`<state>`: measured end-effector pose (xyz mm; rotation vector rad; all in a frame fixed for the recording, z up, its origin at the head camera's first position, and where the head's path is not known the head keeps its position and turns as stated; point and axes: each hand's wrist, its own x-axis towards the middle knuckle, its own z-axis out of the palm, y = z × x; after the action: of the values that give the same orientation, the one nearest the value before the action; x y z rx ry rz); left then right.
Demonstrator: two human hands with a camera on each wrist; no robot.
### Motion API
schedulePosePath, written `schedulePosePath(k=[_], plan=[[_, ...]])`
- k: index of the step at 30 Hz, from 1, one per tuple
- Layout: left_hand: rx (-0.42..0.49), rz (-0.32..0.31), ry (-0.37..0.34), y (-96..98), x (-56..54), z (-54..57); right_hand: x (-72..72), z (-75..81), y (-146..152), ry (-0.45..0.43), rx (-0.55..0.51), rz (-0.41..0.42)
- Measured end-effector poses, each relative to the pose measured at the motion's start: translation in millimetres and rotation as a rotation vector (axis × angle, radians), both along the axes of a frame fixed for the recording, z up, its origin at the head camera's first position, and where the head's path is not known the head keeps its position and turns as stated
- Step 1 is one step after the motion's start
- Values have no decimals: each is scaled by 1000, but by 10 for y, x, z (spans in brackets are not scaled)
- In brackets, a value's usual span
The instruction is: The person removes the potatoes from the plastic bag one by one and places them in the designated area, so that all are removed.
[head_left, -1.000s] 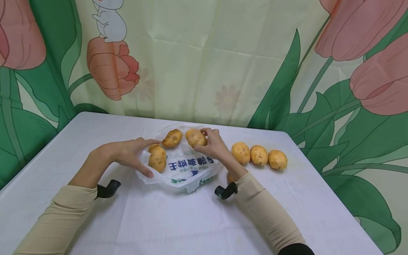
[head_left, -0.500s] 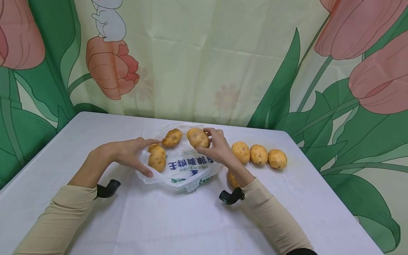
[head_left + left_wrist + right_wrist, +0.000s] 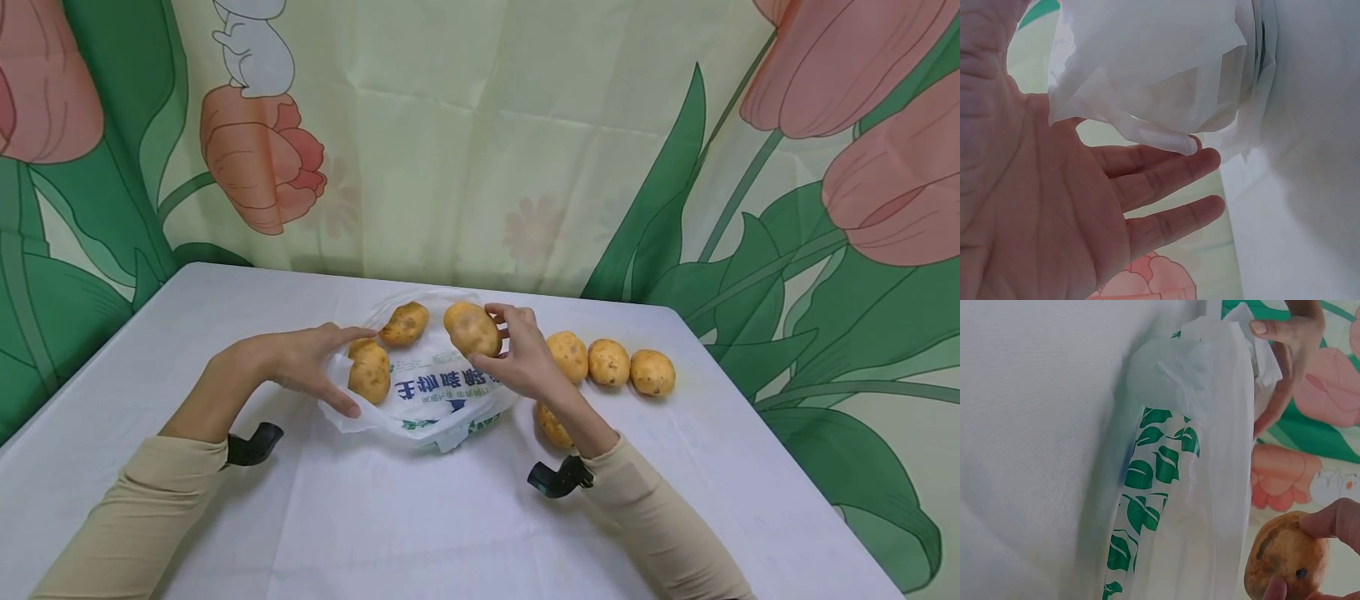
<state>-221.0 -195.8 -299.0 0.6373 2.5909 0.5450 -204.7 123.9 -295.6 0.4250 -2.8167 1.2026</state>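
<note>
A white plastic bag (image 3: 442, 433) with blue and green print lies on the table with its mouth spread. Within it, one potato (image 3: 369, 372) sits at the left side and another potato (image 3: 405, 323) toward the back. My left hand (image 3: 307, 362) is at the bag's left edge, thumb and forefinger spread along the rim; the left wrist view shows its fingers (image 3: 1175, 222) fairly straight beside the plastic. Between the thumb and fingers of my right hand (image 3: 525, 354), a potato (image 3: 472, 330) is held over the right part of the bag. A dark spot marks this potato (image 3: 1288, 556) in the right wrist view.
To the right of the bag, a row holds a left potato (image 3: 567, 357), a middle potato (image 3: 609, 363) and a right potato (image 3: 653, 373). One more potato (image 3: 552, 427) is partly hidden by my right forearm. A printed curtain (image 3: 450, 167) hangs behind the white-covered table (image 3: 375, 533).
My right hand has shifted slightly right and toward me with the potato, and its forearm now uncovers more of the nearest table potato. My left hand stays put.
</note>
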Motion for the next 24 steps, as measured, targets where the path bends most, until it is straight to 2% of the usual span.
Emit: schedulePosePath(k=[24], plan=[[-4,-4,5,-6,4,-5,293,0,202,36,-36,-3]])
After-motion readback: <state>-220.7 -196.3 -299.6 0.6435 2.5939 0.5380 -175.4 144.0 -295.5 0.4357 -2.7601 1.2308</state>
